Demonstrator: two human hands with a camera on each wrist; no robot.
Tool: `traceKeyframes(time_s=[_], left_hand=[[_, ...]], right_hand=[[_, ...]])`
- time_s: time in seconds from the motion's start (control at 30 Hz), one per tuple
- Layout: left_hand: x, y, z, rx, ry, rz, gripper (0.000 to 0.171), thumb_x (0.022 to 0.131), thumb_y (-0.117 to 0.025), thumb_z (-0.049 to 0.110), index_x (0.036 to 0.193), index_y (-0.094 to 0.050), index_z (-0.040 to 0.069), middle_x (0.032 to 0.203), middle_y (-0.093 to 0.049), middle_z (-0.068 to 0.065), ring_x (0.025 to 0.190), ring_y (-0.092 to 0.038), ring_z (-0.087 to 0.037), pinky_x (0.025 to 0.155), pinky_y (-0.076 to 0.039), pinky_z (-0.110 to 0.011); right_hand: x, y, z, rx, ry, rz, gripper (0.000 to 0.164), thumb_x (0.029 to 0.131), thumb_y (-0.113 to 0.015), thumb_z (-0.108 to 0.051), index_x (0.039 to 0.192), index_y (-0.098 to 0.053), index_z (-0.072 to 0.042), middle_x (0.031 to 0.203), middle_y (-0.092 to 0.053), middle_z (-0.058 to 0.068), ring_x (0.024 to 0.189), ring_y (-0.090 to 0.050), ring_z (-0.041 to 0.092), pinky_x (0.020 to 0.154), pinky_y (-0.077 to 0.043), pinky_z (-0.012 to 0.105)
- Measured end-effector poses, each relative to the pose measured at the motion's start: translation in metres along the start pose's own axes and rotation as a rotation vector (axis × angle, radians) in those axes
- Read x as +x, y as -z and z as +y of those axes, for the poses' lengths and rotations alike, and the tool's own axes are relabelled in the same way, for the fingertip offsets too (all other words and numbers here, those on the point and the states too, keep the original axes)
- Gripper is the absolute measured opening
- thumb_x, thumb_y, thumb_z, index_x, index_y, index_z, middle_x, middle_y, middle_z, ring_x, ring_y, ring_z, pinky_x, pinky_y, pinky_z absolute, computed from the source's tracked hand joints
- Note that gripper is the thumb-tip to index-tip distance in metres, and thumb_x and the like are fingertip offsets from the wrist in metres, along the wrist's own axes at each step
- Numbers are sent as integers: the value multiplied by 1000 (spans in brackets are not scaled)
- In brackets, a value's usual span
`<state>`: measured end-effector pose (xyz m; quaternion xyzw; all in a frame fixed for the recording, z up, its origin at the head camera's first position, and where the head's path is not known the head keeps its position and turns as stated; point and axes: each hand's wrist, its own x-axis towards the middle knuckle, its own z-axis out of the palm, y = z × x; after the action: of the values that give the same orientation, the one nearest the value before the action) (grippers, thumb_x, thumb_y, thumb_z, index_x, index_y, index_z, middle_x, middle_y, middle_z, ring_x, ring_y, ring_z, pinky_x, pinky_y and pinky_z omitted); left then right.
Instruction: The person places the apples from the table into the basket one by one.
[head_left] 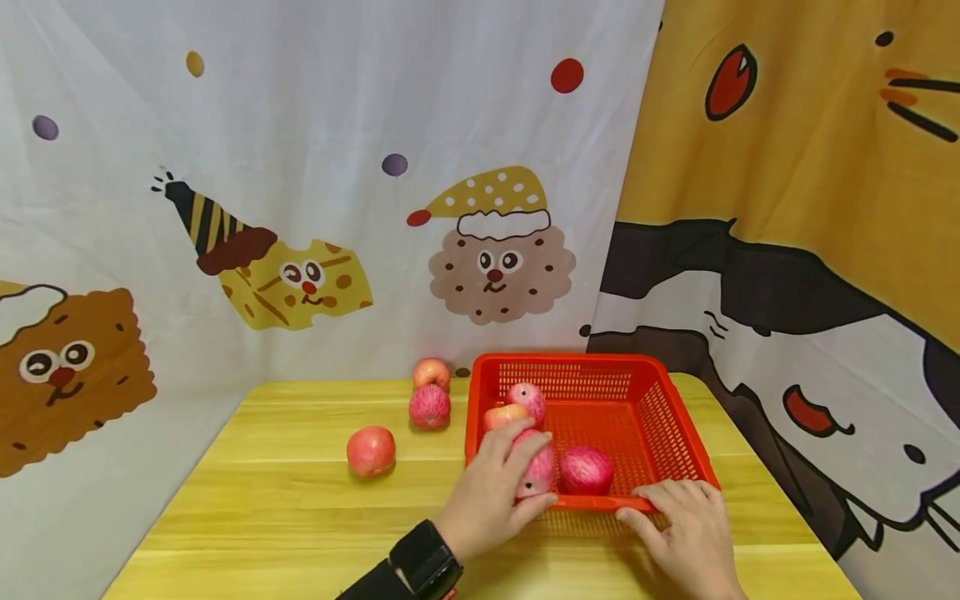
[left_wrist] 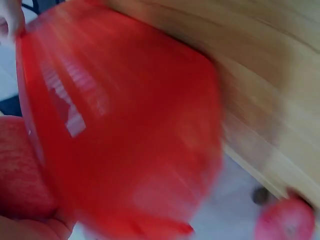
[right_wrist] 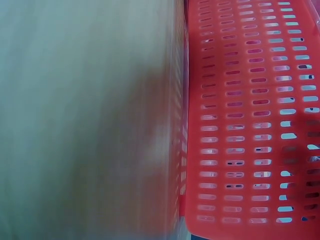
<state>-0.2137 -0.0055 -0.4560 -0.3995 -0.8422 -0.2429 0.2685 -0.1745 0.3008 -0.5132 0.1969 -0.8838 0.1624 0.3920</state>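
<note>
My left hand (head_left: 483, 496) grips a pink-red apple (head_left: 538, 468) inside the near left corner of a red plastic basket (head_left: 570, 362). In the left wrist view, that apple (left_wrist: 22, 170) shows at the left edge beside the blurred basket wall (left_wrist: 135, 110). With fingers over the near rim and thumb in front, my right hand (head_left: 690, 529) holds the basket close to its right corner. Another striped apple (head_left: 587, 471) lies in the basket to the right of the gripped one. Behind the left fingers are a yellowish apple (head_left: 502, 415) and a pink one (head_left: 528, 401).
Left of the basket, three apples rest on the wooden table (head_left: 285, 500): one nearer apple (head_left: 371, 451), a darker one (head_left: 430, 407) and another (head_left: 432, 373) at the back edge. A printed curtain (head_left: 315, 125) hangs behind the table and along its right side.
</note>
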Motion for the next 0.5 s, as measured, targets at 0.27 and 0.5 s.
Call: traceKeyframes(time_s=[0.27, 0.5], left_hand=[[29, -46, 19, 55, 26, -138, 71, 87, -66, 59, 144, -42, 23, 145, -36, -4, 117, -41, -21, 86, -53, -36], [44, -58, 19, 76, 120, -267, 60, 94, -55, 58, 143, -47, 24, 137, -45, -2, 111, -47, -19, 84, -55, -36]], right_hand=[[-5, -3, -1, -28, -29, -28, 42, 72, -77, -56, 84, -73, -16, 80, -69, -1, 76, -55, 23, 80, -33, 50], [-1, -2, 1, -14, -12, -26, 42, 74, -77, -56, 84, -73, -15, 81, -69, -1, 75, -56, 23, 80, -33, 49]])
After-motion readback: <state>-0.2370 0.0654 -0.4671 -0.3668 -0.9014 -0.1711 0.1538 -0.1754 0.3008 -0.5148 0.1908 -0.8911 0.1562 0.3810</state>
